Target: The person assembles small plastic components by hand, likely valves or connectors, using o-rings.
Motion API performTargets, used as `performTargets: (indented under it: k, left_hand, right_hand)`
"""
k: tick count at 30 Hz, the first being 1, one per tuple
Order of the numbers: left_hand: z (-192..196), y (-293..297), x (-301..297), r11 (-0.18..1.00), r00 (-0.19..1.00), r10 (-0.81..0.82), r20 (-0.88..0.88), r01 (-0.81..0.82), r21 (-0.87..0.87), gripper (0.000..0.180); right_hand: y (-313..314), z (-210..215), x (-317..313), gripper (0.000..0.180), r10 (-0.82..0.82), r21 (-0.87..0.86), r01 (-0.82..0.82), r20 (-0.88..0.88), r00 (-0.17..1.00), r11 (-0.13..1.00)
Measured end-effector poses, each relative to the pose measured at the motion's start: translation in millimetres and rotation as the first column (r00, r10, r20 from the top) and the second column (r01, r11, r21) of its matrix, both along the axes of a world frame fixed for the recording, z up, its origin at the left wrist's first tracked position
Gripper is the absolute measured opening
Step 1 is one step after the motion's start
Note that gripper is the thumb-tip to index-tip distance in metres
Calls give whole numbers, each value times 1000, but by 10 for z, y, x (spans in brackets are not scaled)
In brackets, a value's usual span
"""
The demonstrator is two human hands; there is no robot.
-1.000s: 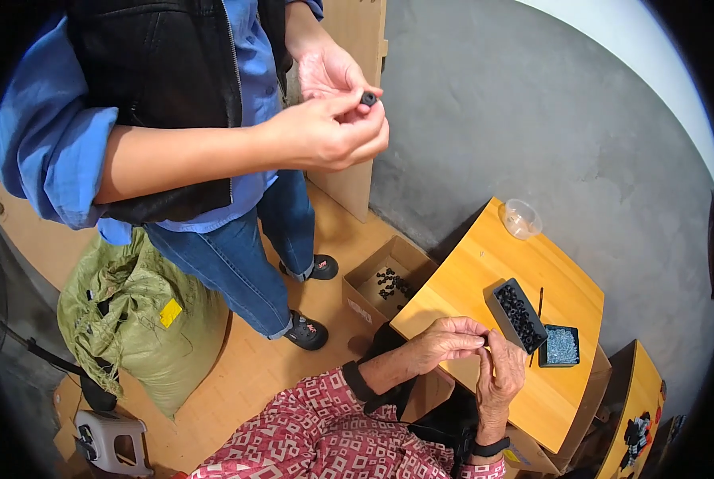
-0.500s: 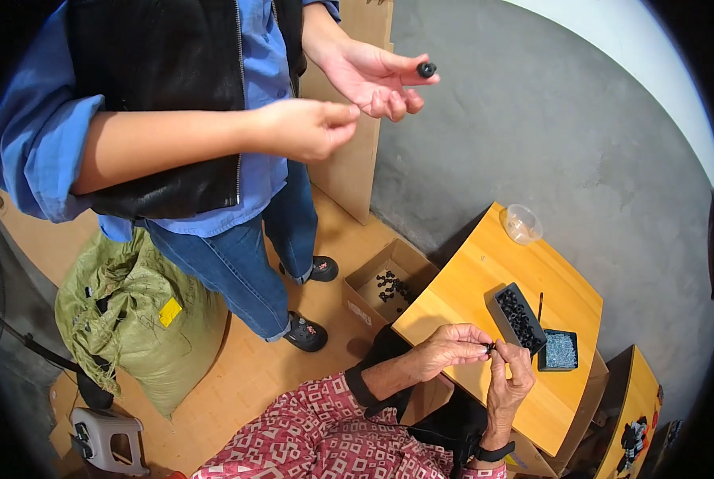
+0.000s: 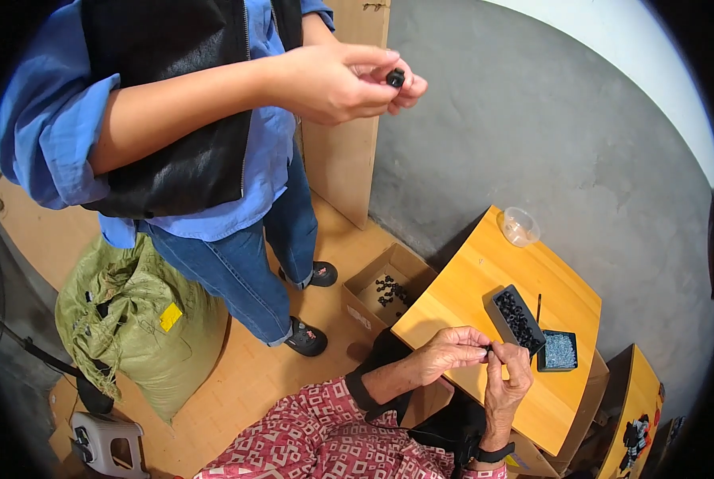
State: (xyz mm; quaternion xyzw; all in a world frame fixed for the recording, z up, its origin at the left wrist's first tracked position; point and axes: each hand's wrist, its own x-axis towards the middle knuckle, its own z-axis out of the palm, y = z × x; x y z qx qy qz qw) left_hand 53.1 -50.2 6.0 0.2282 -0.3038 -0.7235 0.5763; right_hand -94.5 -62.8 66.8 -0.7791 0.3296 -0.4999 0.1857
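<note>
Over the near edge of the wooden table my two hands meet at a small black part. My left hand pinches it from the left between thumb and fingertips. From the right, the fingertips of my right hand close on the same part; its finer shape is hidden. Just beyond my right hand lies a long dark box of small black parts. Beside that stands a square black box of tiny pale-blue pieces.
A clear round tub and a thin dark stick are on the table. A cardboard box with black parts sits on the floor. A co-worker stands left, holding a black part. Further left are a green sack and a stool.
My hands stay close together on the small black part, with barely any shift. The co-worker's nearer hand has moved up and right to the black part in the other hand.
</note>
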Motion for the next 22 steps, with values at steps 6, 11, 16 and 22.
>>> performTargets:
  k: [6,11,16,22]
  left_hand:
    - [-12,-19,-7,1000,1000,-1,-13,1,-7,24]
    - [-29,7,-8,1000,1000,9,0,-9,-11,23]
    - [-17,51,-23,1000,1000,21,-2,-21,-9,23]
    - [-52,-42,-52,1000,1000,7,-9,-7,-12,24]
  right_hand:
    - [-33,2,-21,15,14,24,-14,-5,1000,1000]
    - [-1,4,-8,13,25,75,-26,18,1000,997]
    - [38,-23,-13,13,32,46,-32,3,999,998]
    - [-52,25,-47,13,20,21,-19,-57,998,1000]
